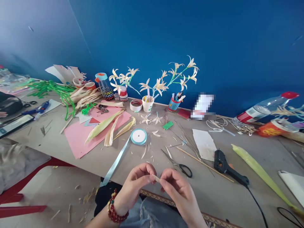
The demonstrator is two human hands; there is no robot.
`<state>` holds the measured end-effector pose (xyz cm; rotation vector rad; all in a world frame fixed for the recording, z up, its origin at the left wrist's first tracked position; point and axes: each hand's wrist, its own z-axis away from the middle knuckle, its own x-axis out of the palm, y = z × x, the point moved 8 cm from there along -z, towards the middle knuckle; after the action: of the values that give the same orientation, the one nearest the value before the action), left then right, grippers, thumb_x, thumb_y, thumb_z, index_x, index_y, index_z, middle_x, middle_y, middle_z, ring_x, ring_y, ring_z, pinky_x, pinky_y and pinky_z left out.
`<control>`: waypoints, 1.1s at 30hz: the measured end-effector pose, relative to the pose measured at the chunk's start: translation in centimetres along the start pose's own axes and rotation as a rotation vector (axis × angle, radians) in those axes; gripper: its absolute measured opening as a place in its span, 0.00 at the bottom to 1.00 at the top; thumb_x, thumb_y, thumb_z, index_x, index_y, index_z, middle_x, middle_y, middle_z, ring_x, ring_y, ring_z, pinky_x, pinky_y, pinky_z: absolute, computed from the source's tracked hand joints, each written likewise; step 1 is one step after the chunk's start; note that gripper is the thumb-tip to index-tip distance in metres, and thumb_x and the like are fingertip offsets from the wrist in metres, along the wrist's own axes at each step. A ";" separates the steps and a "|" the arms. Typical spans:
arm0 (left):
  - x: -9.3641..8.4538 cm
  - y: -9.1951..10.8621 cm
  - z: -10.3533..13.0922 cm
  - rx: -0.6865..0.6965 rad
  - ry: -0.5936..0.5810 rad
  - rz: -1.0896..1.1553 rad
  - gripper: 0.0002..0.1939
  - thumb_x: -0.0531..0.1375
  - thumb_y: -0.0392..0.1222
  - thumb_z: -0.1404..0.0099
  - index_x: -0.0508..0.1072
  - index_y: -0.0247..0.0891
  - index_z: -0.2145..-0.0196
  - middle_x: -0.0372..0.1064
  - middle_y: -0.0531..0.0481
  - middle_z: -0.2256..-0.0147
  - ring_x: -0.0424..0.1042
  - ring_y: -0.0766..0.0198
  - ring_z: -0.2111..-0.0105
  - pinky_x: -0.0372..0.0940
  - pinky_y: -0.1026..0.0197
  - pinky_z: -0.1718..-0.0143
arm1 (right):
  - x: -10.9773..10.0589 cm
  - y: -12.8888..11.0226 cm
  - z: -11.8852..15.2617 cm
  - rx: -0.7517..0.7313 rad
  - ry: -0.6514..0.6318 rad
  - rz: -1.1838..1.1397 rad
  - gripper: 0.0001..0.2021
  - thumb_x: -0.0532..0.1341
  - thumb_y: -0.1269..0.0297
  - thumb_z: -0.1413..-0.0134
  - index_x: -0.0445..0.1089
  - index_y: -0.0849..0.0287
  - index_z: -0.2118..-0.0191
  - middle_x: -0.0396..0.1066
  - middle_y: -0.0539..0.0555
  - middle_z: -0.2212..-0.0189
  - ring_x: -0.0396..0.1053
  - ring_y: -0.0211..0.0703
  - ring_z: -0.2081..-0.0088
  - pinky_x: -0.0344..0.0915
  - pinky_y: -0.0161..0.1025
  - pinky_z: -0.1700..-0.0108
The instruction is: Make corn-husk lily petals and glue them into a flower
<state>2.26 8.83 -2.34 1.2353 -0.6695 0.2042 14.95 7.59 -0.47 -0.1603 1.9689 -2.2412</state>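
Note:
Between both hands is a small pale strip, apparently corn husk, pinched at its two ends over the table's front edge. My left hand, with a red bead bracelet at the wrist, grips one end between thumb and fingers. My right hand has thumb and forefinger closed on the other end. Just beyond them lie scissors with black handles, small husk petals and trimmings. A roll of light blue ribbon rests farther back, its tail hanging over the edge.
A black glue gun and its cord lie right, beside a long green husk and a wooden stick. Pink paper bears husks at left. Husk flowers stand in a white cup by the blue wall. A plastic bottle leans far right.

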 end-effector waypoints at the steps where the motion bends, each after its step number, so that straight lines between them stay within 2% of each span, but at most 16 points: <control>1: 0.0 0.0 0.0 -0.002 0.000 0.014 0.06 0.64 0.36 0.38 0.71 0.35 0.72 0.65 0.51 0.72 0.62 0.65 0.69 0.57 0.64 0.64 | 0.1 0.4 0.0 0.041 -0.016 -0.049 0.16 0.62 0.52 0.39 0.68 0.58 0.71 0.63 0.47 0.76 0.61 0.36 0.74 0.59 0.32 0.71; 4: 0.0 -0.1 0.0 -0.015 0.005 0.060 0.06 0.64 0.37 0.38 0.71 0.35 0.72 0.64 0.51 0.72 0.62 0.65 0.70 0.57 0.63 0.64 | 0.5 1.2 0.0 0.120 -0.061 -0.179 0.16 0.62 0.51 0.40 0.68 0.59 0.70 0.64 0.48 0.76 0.63 0.37 0.72 0.62 0.33 0.68; 8: 0.1 0.3 0.1 0.000 -0.019 0.033 0.07 0.63 0.38 0.39 0.71 0.35 0.73 0.64 0.50 0.72 0.63 0.64 0.69 0.58 0.63 0.64 | 0.5 1.1 0.2 0.146 -0.064 -0.240 0.16 0.63 0.51 0.42 0.67 0.58 0.70 0.65 0.47 0.76 0.62 0.37 0.73 0.62 0.33 0.68; 12: 1.0 0.3 0.4 -0.041 -0.181 -0.083 0.06 0.63 0.41 0.38 0.73 0.35 0.68 0.66 0.47 0.67 0.67 0.60 0.66 0.61 0.59 0.61 | 1.2 0.4 0.4 0.156 -0.132 -0.177 0.16 0.62 0.51 0.42 0.64 0.58 0.72 0.62 0.46 0.78 0.60 0.35 0.74 0.58 0.33 0.70; 15: 1.6 0.0 0.5 -0.091 -0.257 -0.161 0.08 0.65 0.42 0.38 0.73 0.36 0.68 0.65 0.48 0.66 0.67 0.61 0.66 0.61 0.60 0.62 | 1.4 0.3 0.6 0.175 -0.179 -0.120 0.16 0.62 0.51 0.43 0.63 0.58 0.72 0.60 0.45 0.79 0.59 0.35 0.75 0.59 0.32 0.71; 18: 1.5 0.1 0.3 -0.061 -0.224 -0.175 0.09 0.66 0.42 0.37 0.73 0.36 0.70 0.63 0.50 0.69 0.64 0.65 0.68 0.58 0.63 0.65 | -0.8 0.6 0.7 0.110 -0.099 0.100 0.15 0.59 0.51 0.39 0.64 0.57 0.70 0.62 0.46 0.77 0.62 0.38 0.74 0.59 0.33 0.72; 21: 1.2 0.5 0.1 0.003 -0.158 -0.185 0.08 0.66 0.42 0.37 0.73 0.36 0.70 0.63 0.50 0.68 0.62 0.64 0.67 0.57 0.63 0.64 | -5.4 0.3 1.1 -0.048 0.163 0.551 0.13 0.57 0.51 0.37 0.68 0.56 0.64 0.69 0.51 0.71 0.68 0.42 0.71 0.61 0.34 0.71; 23: 0.8 0.5 0.0 0.022 -0.111 -0.170 0.08 0.66 0.42 0.37 0.73 0.36 0.70 0.64 0.50 0.68 0.62 0.63 0.65 0.57 0.62 0.62 | -7.8 0.4 1.8 -0.123 0.307 0.867 0.13 0.59 0.50 0.39 0.68 0.54 0.60 0.72 0.54 0.66 0.71 0.45 0.69 0.62 0.36 0.70; 25: 0.5 0.5 -0.2 0.030 -0.061 -0.149 0.08 0.66 0.42 0.37 0.73 0.37 0.70 0.64 0.50 0.68 0.62 0.64 0.66 0.57 0.62 0.62 | -8.7 1.2 2.1 -0.151 0.326 1.077 0.13 0.59 0.49 0.39 0.67 0.53 0.57 0.74 0.55 0.61 0.74 0.48 0.67 0.62 0.37 0.71; 29: 0.2 0.4 -0.6 0.039 0.004 -0.080 0.07 0.66 0.41 0.38 0.74 0.36 0.70 0.65 0.49 0.68 0.63 0.63 0.65 0.59 0.62 0.61 | -9.0 2.2 2.3 -0.164 0.303 1.202 0.10 0.56 0.53 0.38 0.67 0.52 0.59 0.75 0.55 0.63 0.75 0.48 0.72 0.60 0.38 0.75; 33: 0.3 0.6 -0.6 0.049 0.020 0.021 0.06 0.67 0.39 0.38 0.74 0.36 0.69 0.67 0.48 0.66 0.66 0.63 0.65 0.60 0.61 0.58 | -10.5 2.2 2.2 -0.125 0.370 1.064 0.07 0.59 0.55 0.42 0.69 0.51 0.64 0.74 0.52 0.73 0.71 0.47 0.76 0.58 0.37 0.76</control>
<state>2.47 9.54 -1.80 1.2719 -0.6640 0.2508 25.74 7.08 -2.19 1.0822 1.6769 -1.4758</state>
